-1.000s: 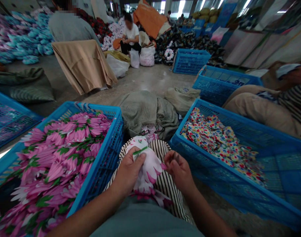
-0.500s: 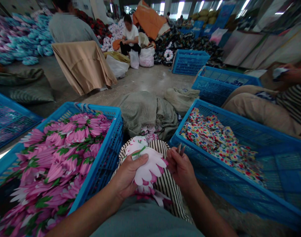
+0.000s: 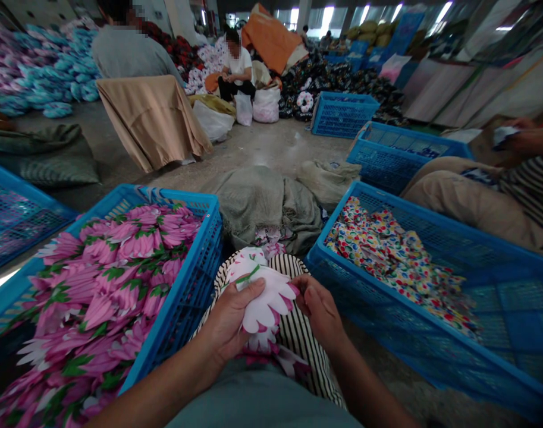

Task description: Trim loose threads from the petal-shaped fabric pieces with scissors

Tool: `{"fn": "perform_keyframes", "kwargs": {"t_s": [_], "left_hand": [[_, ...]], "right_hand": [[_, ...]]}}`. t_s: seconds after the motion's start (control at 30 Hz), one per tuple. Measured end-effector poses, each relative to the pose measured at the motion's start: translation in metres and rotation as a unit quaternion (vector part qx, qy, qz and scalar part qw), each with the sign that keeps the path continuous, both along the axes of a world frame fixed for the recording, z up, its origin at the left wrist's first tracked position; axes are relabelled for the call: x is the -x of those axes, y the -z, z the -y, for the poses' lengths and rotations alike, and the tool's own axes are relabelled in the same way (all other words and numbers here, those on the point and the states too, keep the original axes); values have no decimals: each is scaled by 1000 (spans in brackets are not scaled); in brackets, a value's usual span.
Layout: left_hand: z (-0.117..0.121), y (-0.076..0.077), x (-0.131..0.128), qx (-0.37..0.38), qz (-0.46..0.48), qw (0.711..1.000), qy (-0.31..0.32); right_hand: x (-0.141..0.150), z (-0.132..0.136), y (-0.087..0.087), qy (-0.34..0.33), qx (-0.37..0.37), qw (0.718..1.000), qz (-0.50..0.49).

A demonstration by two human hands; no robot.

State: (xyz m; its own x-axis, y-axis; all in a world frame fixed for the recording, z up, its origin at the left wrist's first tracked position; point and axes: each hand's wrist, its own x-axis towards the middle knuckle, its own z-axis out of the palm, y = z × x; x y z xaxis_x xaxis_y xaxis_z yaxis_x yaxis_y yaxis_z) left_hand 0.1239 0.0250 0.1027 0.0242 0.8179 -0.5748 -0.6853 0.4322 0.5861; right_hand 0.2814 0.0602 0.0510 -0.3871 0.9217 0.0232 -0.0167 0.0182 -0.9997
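My left hand is closed on a white and pink cloth flower piece over my lap, the thumb pressed on its white face. A thin green strip lies by that thumb. My right hand is closed at the flower's right edge, fingertips against the pink petal tips; what it pinches is hidden. More petal pieces lie on my lap, over a black and white striped cloth. A blue crate of pink flower pieces with green parts stands to my left.
On my right a blue crate holds colourful printed cloth pieces. Grey-green sacks lie ahead. A person in beige trousers sits at right. Farther off are a cloth-draped chair, another seated person and blue crates.
My right hand has moved slightly left and turned, bringing its fingertips to the petal edge. The dark pointed tips that stuck out of it no longer show. My left hand has barely moved.
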Motion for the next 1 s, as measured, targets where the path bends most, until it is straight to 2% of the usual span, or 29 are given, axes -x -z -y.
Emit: {"fn": "perform_keyframes", "kwargs": {"t_s": [0.1, 0.23, 0.37, 0.7, 0.93, 1.0], "left_hand": [[1, -1, -1, 9, 5, 1000, 0], [2, 1, -1, 20, 12, 1000, 5], [2, 3, -1, 4, 16, 1000, 12], [2, 0, -3, 1, 14, 1000, 17], [2, 1, -3, 12, 9, 1000, 16], [2, 0, -4, 10, 6, 1000, 21]], "right_hand": [[2, -2, -1, -12, -11, 1000, 18], [3, -6, -8, -11, -62, 997, 33], [5, -7, -14, -6, -91, 995, 44], [5, -8, -11, -7, -70, 997, 38], [6, -6, -12, -6, -80, 996, 29], [7, -6, -11, 6, -57, 998, 8]]}}
